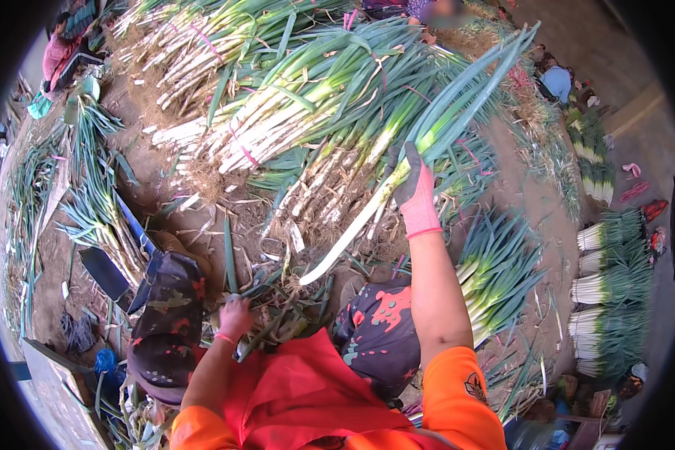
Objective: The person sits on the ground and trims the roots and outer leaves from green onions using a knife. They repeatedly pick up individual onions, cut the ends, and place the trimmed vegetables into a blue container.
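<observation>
My right hand (415, 188), in a pink glove with a dark palm, is closed around one large Welsh onion (343, 244). The onion slants across the view, its clean white stalk toward my lap and its green leaves up to the right. My left hand (235, 319), wearing a pink glove, is low between my knees over peeled leaf scraps (284, 315). Its fingers are partly hidden, so whether it grips a scrap cannot be told. Beyond the hands lie unpeeled onions with soil and roots (326, 185), beside a large pink-tied onion bundle (292, 107).
By my right knee lies a pile of peeled onions (492, 275). Bound bundles (593, 287) line the far right. More onions stand in a dark blue holder (107, 275) at the left. A person (67, 50) sits upper left; another (554, 81) is upper right.
</observation>
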Demonstrator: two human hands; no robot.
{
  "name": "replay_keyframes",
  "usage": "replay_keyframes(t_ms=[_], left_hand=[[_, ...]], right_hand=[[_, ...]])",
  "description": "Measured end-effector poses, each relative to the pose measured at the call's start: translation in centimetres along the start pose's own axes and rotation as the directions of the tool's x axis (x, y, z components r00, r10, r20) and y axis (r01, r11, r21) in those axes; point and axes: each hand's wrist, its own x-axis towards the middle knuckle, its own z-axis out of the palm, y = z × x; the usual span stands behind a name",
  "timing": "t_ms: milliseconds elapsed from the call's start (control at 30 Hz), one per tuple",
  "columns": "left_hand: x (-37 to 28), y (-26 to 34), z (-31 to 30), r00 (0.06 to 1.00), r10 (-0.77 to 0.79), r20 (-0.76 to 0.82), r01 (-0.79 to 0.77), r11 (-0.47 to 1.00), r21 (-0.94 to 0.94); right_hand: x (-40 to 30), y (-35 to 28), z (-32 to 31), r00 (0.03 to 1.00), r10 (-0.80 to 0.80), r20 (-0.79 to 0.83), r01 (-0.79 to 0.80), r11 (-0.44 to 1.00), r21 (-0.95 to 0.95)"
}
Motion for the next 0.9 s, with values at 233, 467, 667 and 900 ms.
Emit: replay_keyframes(t_ms=[233, 467, 667, 900], left_hand=[[9.6, 18.7, -18.7, 0.897, 0.094, -0.431, -0.285, 0.870, -0.403], [9.7, 15.2, -16.5, 0.763, 0.618, 0.188, 0.532, -0.436, -0.726], [12.5, 18.8, -21.7, 0.957, 0.097, -0.273, -0.289, 0.272, -0.918], [18.2, 21.3, -23.0, 0.953, -0.031, -0.301, -0.302, -0.030, -0.953]], right_hand=[[-1.8, 1.9, 4.6, 0.989, 0.118, 0.090, -0.135, 0.968, 0.209], [-3.0, -0.2, 5.5, 0.900, 0.092, 0.427, -0.272, 0.882, 0.385], [-3.6, 1.7, 6.6, 0.926, 0.192, 0.325, -0.314, 0.871, 0.378], [-4.2, 2.4, 7.2, 0.953, 0.224, 0.202, -0.279, 0.908, 0.312]])
